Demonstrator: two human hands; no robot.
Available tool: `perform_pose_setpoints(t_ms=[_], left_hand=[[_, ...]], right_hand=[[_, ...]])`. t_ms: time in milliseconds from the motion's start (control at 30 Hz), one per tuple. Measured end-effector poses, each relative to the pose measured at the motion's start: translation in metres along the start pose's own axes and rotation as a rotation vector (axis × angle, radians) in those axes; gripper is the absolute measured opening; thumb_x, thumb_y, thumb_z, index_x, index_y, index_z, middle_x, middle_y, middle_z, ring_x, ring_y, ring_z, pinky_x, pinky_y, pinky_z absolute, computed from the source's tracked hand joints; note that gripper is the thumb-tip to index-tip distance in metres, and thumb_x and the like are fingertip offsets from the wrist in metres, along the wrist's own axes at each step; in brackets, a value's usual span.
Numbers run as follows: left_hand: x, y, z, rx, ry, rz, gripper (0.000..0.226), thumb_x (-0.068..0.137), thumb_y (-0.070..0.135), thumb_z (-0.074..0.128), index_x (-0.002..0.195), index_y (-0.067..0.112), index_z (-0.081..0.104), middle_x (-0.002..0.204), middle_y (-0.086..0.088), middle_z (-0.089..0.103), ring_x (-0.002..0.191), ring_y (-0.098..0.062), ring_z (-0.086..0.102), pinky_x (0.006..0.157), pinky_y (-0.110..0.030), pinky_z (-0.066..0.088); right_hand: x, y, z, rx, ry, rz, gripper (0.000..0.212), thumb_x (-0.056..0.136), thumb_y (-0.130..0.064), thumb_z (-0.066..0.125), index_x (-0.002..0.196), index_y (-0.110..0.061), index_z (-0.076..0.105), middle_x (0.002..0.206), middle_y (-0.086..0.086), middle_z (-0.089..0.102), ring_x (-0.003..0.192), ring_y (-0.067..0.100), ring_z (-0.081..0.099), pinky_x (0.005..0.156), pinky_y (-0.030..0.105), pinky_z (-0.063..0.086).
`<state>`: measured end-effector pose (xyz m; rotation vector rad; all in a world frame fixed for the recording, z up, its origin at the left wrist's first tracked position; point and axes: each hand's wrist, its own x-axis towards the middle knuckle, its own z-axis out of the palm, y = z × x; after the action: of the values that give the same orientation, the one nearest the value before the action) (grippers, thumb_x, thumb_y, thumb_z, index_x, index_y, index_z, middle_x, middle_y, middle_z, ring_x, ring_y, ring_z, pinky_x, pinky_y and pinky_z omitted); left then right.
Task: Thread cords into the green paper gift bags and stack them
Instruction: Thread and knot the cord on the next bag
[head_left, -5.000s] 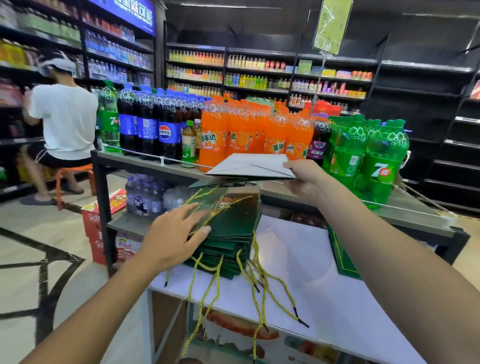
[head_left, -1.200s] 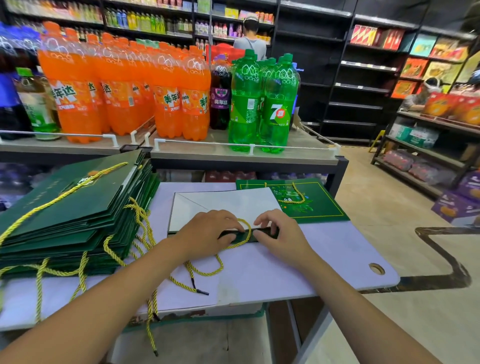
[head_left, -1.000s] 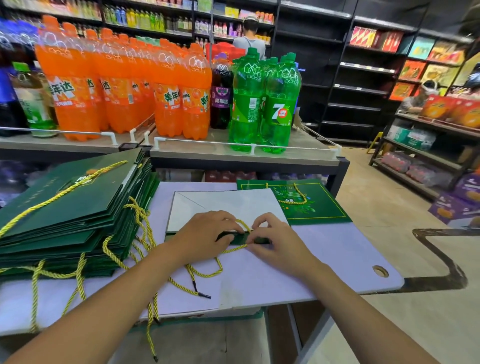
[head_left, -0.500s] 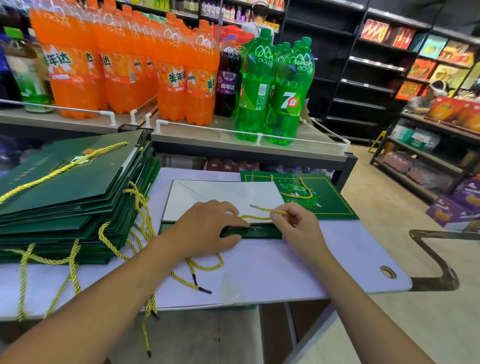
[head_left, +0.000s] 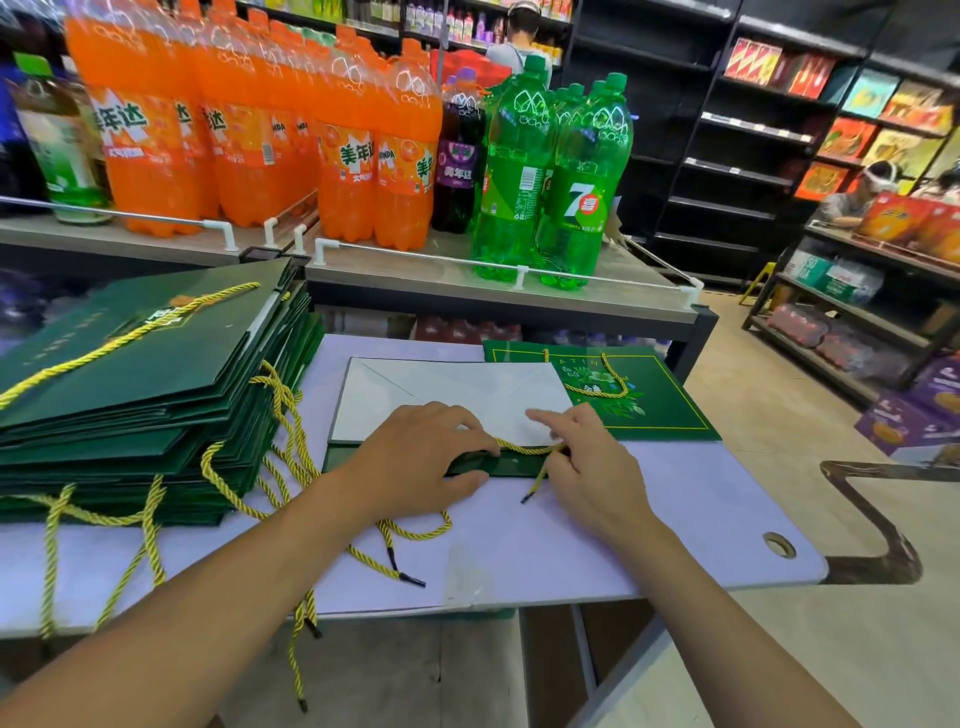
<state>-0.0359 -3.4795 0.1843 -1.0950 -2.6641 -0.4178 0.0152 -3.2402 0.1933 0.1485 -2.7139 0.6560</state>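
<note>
On the white table (head_left: 675, 519), the left hand (head_left: 415, 457) is lying flat, fingers spread, pressing down the green top edge of a flattened bag (head_left: 452, 395). The right hand (head_left: 587, 462) is pinching the yellow cord (head_left: 519, 447) at that edge, its black tip dangling. A stack of bags (head_left: 145, 374) is sitting to the left, soda bottles (head_left: 363, 156) standing beyond.

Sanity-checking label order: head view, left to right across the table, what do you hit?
stack of corded green bags → left hand → right hand, pinching the yellow cord → round corner hole. The two flat bags overlap the hands, so I left them out.
</note>
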Motion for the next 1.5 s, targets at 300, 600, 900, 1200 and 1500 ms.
perform_pose_setpoints(t_ms=[300, 600, 900, 1200, 1500], left_hand=[[0.000, -0.001, 0.000, 0.011, 0.003, -0.034, 0.053, 0.093, 0.060, 0.046, 0.142, 0.041, 0.051, 0.134, 0.019, 0.056, 0.120, -0.009, 0.051, 0.099, -0.033, 0.043], [0.000, 0.002, -0.002, 0.071, -0.032, -0.029, 0.047, 0.099, 0.062, 0.046, 0.144, 0.046, 0.049, 0.141, 0.011, 0.051, 0.125, -0.014, 0.049, 0.099, -0.035, 0.039], [0.002, 0.001, -0.002, 0.068, -0.052, -0.028, 0.044, 0.102, 0.061, 0.038, 0.143, 0.050, 0.049, 0.137, 0.017, 0.052, 0.120, -0.013, 0.049, 0.095, -0.035, 0.041], [0.001, 0.002, -0.006, 0.064, -0.073, -0.026, 0.051, 0.102, 0.062, 0.026, 0.144, 0.045, 0.051, 0.138, 0.016, 0.053, 0.118, -0.013, 0.050, 0.095, -0.037, 0.044], [0.002, 0.001, -0.004, 0.053, -0.074, -0.033, 0.071, 0.093, 0.067, 0.007, 0.144, 0.045, 0.052, 0.137, 0.015, 0.054, 0.116, -0.012, 0.050, 0.094, -0.037, 0.045]], right_hand=[[-0.004, 0.004, -0.014, 0.255, -0.042, -0.193, 0.039, 0.074, -0.014, 0.056, 0.098, -0.033, 0.079, 0.113, -0.017, 0.061, 0.073, 0.007, 0.054, 0.067, 0.021, 0.041], [-0.011, 0.014, -0.030, -0.005, -0.286, -0.456, 0.017, 0.088, -0.056, 0.074, 0.097, -0.042, 0.080, 0.114, -0.023, 0.061, 0.109, 0.008, 0.055, 0.093, 0.041, 0.044], [0.012, -0.017, -0.044, 0.189, -0.267, -0.270, 0.019, 0.106, -0.010, 0.053, 0.117, -0.020, 0.064, 0.091, -0.008, 0.074, 0.067, 0.013, 0.070, 0.068, 0.028, 0.056], [0.047, -0.023, -0.048, -0.107, -0.458, -0.241, 0.009, 0.096, -0.017, 0.069, 0.094, -0.024, 0.074, 0.071, -0.012, 0.069, 0.069, 0.009, 0.066, 0.065, 0.024, 0.052], [0.060, -0.034, -0.048, -0.317, -0.554, -0.326, 0.014, 0.099, -0.015, 0.060, 0.098, -0.022, 0.072, 0.086, -0.007, 0.072, 0.077, 0.005, 0.066, 0.067, 0.016, 0.046]])
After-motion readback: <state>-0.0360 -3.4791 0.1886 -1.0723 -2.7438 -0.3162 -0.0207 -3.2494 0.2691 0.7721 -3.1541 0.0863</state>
